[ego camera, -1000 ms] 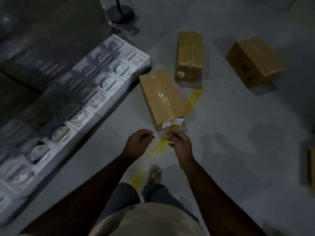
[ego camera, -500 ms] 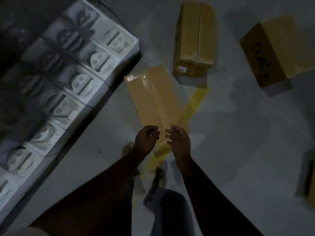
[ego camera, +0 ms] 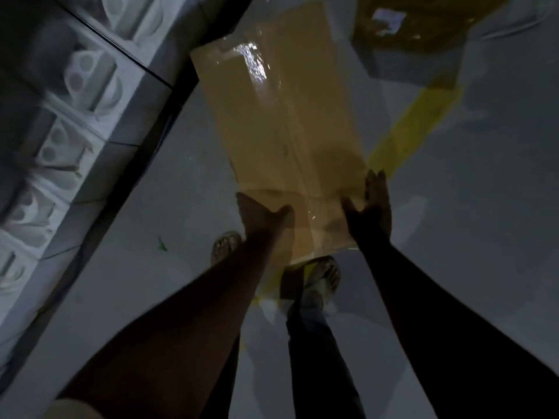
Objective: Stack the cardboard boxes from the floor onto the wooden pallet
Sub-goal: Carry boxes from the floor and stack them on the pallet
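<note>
While both arms reach down from the bottom of the view, a long cardboard box lies flat on the grey concrete floor, its top sealed with glossy clear tape that catches the light. Left hand is placed at the box's near left corner, thumb against the near end; its fingers are hidden, so its grip cannot be determined. Right hand stands at the near right corner with fingers straight, palm facing the box side; contact is not clear. A second cardboard box sits beyond, partly out of view. A yellow floor stripe runs beneath both. White printed cartons line the left. Two sandalled feet stand just behind the box.
</note>
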A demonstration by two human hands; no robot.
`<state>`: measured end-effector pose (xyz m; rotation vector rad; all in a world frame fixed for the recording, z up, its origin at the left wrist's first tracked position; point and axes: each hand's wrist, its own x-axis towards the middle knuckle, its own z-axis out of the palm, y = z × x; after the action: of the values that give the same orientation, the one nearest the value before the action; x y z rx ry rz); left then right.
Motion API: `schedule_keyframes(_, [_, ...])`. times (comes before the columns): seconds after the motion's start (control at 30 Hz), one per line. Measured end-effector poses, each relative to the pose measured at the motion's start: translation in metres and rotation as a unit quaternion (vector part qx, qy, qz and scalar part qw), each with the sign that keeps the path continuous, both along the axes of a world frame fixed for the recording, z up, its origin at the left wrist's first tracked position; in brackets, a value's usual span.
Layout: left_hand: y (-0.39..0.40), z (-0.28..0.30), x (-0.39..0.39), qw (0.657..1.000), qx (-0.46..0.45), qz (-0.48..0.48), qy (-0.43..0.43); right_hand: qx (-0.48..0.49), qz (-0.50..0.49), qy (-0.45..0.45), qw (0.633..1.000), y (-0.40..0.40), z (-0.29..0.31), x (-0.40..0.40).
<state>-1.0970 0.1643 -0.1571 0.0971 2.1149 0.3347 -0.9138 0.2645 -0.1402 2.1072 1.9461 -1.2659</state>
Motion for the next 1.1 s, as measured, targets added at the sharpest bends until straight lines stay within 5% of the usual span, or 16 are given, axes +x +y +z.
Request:
schedule_keyframes(0.13, [-0.012,-0.018,-0.009,0.988,-0.021,0.15,-0.021,-0.096,-0.066,-0.036,0.993,0.004,-0.012,0.009])
schedule_keyframes(0.37, [-0.036,0.042,-0.027,0.994,0.063,0.071,-0.051,-0.148,-0.151,0.025,0.977,-0.002,0.016,0.027])
schedule_keyframes(0.57, [-0.022,0.211,-0.037,0.963,0.224,0.03,-0.146,-0.142,-0.288,0.132,0.938,-0.035,0.172,0.059])
schedule_keyframes(0.87, [-0.028,0.418,0.011,0.901,0.193,-0.187,-0.341,-0.076,-0.521,0.261,0.809,-0.207,0.445,0.121])
schedule_keyframes(1.1, [-0.049,0.538,0.135,0.809,0.199,-0.399,-0.383,0.071,-0.63,0.282,0.72,-0.358,0.546,0.178])
